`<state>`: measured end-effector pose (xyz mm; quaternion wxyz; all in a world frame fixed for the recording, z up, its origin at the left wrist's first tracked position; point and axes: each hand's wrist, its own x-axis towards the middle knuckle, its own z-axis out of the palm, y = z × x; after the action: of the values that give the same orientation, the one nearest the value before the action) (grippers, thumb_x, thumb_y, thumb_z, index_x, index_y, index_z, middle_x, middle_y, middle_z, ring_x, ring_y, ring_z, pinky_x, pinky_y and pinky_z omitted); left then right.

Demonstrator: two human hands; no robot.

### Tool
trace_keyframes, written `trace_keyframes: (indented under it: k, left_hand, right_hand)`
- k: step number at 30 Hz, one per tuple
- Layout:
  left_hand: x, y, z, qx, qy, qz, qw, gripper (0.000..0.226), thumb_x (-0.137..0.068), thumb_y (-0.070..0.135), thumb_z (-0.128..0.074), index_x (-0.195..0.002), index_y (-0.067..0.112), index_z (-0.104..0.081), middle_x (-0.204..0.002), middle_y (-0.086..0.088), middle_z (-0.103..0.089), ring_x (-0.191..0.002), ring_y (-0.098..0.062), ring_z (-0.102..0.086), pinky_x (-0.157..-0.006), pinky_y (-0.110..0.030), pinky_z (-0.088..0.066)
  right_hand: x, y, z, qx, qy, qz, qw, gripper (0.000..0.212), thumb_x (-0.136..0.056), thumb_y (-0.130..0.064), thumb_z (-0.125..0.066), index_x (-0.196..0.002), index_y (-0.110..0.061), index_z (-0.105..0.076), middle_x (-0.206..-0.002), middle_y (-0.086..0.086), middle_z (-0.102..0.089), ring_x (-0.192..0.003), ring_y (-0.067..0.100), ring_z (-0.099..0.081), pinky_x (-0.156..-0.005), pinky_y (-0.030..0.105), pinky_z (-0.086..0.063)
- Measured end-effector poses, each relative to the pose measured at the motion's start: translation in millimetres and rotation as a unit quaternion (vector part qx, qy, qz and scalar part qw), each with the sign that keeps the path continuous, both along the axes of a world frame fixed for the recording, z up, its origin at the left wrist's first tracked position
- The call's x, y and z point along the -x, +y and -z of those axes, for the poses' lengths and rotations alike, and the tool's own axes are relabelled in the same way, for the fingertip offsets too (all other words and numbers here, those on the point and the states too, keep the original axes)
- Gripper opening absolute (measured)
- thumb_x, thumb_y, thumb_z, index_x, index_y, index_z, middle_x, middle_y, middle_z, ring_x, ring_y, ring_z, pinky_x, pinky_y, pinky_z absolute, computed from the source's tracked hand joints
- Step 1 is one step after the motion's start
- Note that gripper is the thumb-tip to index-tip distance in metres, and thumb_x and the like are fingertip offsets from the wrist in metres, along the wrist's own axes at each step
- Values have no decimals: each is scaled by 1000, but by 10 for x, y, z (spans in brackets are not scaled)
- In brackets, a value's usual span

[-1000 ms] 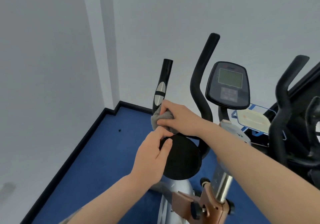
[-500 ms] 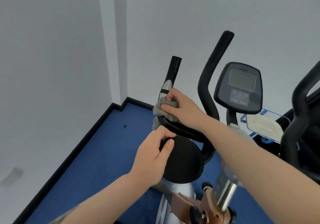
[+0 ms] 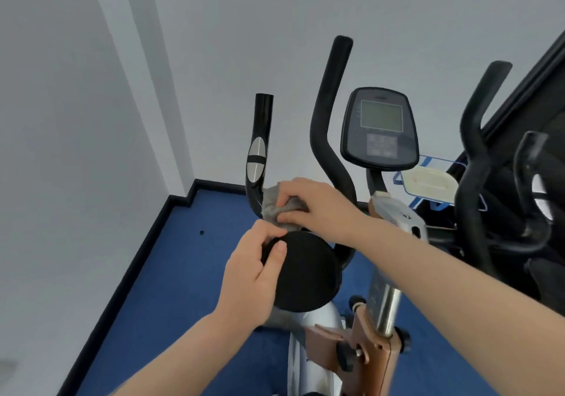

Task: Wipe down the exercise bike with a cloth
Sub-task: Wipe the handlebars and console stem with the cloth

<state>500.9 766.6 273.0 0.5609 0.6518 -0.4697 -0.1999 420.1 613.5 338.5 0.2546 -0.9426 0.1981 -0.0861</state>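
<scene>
Head view: right hand [image 3: 318, 209] clamps a crumpled grey cloth [image 3: 275, 206] against the glossy black curved handlebar [image 3: 258, 163] of the exercise bike, open blue carpet [image 3: 189, 258] to its left. Left hand [image 3: 253, 276] pinches the matte black round pad [image 3: 305, 273] at its edge.

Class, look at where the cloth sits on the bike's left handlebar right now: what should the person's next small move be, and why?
Probably slide the right hand with the grey cloth up the left handlebar. The cloth is bunched at the bar's lower bend, while the silver sensor plate and the black top above it lie uncovered. The left hand grips the round black pad, seemingly to steady the bike.
</scene>
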Motion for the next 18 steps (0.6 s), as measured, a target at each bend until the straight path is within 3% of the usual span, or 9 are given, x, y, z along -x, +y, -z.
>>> trace_keyframes:
  k: [2,5,8,12,14,18]
  left_hand:
    - [-20,18,-35,-9,-13,12,1000,12,-91,31,-48,-99,30,-57,-90,11,-64,-91,-12,-60,-80,-37,-48]
    - [-86,24,-113,-34,-31,35,998,3,-92,36,-50,-92,35,-53,-79,10,-60,-78,-9,-57,-71,-30,-45]
    - [-156,-111,-270,-118,-66,49,990,17,-92,48,-46,-86,32,-49,-70,-1,-53,-60,-7,-46,-60,-30,-39]
    - [-122,-348,-475,-221,-207,90,949,26,-96,51,-36,-83,35,-51,-74,11,-59,-69,-3,-54,-63,-27,-41]
    - [-56,-400,-486,-212,-243,99,941,33,-99,47,-35,-75,30,-49,-72,9,-57,-68,-6,-53,-62,-26,-40]
    - [-39,-381,-423,-190,-257,83,944,41,-100,47,-31,-65,28,-40,-64,7,-50,-63,-7,-50,-57,-22,-32]
  right_hand:
    - [167,-64,-106,-13,1,7,1000,10,-84,-22,-72,-90,-20,-64,-92,-4,-59,-89,12,-56,-83,36,-46]
    - [548,-84,-258,-52,-102,98,989,13,-81,-26,-75,-87,-28,-64,-87,-14,-60,-89,5,-57,-78,19,-45]
    - [757,168,-147,-64,-233,231,943,17,-79,-27,-77,-88,-35,-64,-92,-18,-62,-95,3,-58,-78,11,-45]
    - [769,603,255,-1,-348,376,859,20,-77,-10,-79,-90,-22,-69,-95,-8,-61,-97,-5,-54,-82,3,-38]
    - [835,749,409,-14,-353,421,836,22,-76,-9,-80,-90,-23,-69,-96,-6,-60,-97,-3,-55,-82,3,-39]
    - [1055,844,488,-6,-324,453,830,21,-77,-14,-79,-89,-28,-69,-95,-13,-61,-96,-2,-57,-81,3,-40]
